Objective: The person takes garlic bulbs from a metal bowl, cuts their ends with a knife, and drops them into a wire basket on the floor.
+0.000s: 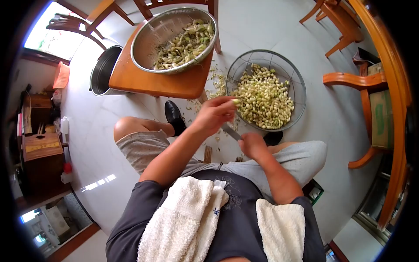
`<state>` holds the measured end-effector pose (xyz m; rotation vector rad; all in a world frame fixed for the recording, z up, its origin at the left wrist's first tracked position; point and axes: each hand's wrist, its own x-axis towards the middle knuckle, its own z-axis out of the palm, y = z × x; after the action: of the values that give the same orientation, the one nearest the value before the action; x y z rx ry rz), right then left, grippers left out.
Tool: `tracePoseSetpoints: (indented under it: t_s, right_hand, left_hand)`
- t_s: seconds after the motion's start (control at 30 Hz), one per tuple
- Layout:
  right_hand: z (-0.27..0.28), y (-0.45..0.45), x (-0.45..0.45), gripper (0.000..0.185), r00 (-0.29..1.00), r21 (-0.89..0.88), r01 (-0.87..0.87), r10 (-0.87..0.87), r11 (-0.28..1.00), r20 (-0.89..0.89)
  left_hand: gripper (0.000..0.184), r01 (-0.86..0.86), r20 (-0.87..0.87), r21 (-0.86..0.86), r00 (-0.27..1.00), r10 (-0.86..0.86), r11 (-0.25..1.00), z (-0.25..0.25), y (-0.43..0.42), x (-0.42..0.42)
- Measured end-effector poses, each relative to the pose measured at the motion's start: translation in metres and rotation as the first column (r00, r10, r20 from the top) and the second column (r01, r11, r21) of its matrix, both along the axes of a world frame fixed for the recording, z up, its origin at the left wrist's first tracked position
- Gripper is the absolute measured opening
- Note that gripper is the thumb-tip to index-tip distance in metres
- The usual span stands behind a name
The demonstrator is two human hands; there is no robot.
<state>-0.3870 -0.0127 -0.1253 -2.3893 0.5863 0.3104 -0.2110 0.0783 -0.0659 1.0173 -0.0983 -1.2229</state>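
Note:
Pale bulbs with green bits, like peeled garlic or small onions, fill part of a round wire basket on the floor. At the basket's near left edge, my left hand is closed, a small yellow-green bulb at its fingertips. Lower and to the right, my right hand grips a knife, whose blade points up and left toward the left hand. A metal colander on a wooden chair holds bulbs with stems and roots.
The chair seat stands ahead on the left, beside a metal bucket. Peelings lie scattered on the floor between chair and basket. Wooden furniture borders the right. White towels hang over my shirt.

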Motion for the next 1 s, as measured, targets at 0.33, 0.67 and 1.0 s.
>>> tracePoseSetpoints:
  t_s: [0.33, 0.67, 1.0]
  right_hand:
    - [0.016, 0.000, -0.001, 0.021, 0.995, 0.086, 0.028, -0.020, 0.996, -0.095]
    - [0.005, 0.004, 0.002, 0.022, 0.995, 0.071, -0.087, 0.090, 0.994, -0.046]
    - [0.011, 0.002, 0.007, 0.020, 0.995, 0.120, -0.023, 0.034, 0.993, -0.095]
  left_hand:
    - [0.028, -0.003, 0.829, 0.342, 0.472, -0.300, 0.940, 0.080, -0.055, 0.058]
    - [0.028, -0.311, 0.933, 0.212, -0.216, -0.286, 0.927, 0.055, -0.080, 0.226]
    - [0.022, -0.401, 0.941, 0.201, -0.176, -0.291, 0.894, 0.044, -0.093, 0.226]
